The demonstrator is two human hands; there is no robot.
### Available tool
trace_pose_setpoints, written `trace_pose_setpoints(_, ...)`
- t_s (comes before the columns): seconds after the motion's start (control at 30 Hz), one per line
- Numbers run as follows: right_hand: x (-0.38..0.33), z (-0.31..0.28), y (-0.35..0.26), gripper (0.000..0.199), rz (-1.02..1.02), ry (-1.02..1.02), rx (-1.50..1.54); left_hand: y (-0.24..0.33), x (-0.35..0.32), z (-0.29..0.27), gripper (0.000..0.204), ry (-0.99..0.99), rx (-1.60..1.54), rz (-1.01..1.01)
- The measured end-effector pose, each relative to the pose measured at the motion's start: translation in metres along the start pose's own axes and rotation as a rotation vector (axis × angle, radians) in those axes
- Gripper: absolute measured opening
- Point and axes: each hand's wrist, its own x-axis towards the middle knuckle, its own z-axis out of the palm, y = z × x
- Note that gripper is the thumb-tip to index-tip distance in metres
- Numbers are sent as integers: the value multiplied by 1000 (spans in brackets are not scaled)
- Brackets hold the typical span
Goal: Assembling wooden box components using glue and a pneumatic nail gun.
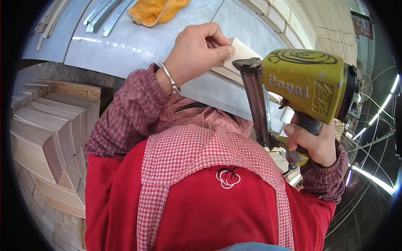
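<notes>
Seen from the head camera looking steeply down the person's own front, a red apron with a red-and-white checked bib and straps fills the lower middle of the picture, over checked maroon sleeves.

The left hand (pixel 200 52) reaches up and forward to the grey worktable (pixel 125 46). Its fingers are curled together and clamped on a pale wooden piece (pixel 239 53), with the thumb lying over the near face and the fingertips wrapped around the far edge. A thin metal bangle (pixel 169 78) circles that wrist. The wooden piece lies on the table just right of the picture's centre, near the top, with a longer pale strip running under it toward the right.

The right hand (pixel 312 140) grips the handle of a yellow-green pneumatic nail gun (pixel 307 85), its fingers closed tight around the grip; whether a finger rests on the trigger cannot be told. The gun's dark metal nose meets the near edge of the wooden piece, right beside the left thumb, and its long magazine slants down toward the apron.

At the top of the table lies a folded orange cloth (pixel 157 10), and just left of it a bundle of shiny nail strips (pixel 104 14). To the left, below the table edge, stand stacked pale wooden blocks (pixel 46 134) with slanted cut faces. On the far right, bright tube lights and a curved wall of pale slats bend along the rim.
</notes>
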Motion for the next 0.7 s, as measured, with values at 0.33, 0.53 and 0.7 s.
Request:
trace_pose_setpoints(0.33,2,6,3,12,55,-42,-28,-9,-1,2,7,-18,53,23)
trace_pose_setpoints(0.53,0,12,6,13,-18,0,-71,-10,-3,5,7,-4,58,34)
trace_pose_setpoints(0.7,2,15,7,16,-166,18,-117,-7,-3,5,7,-8,0,-13)
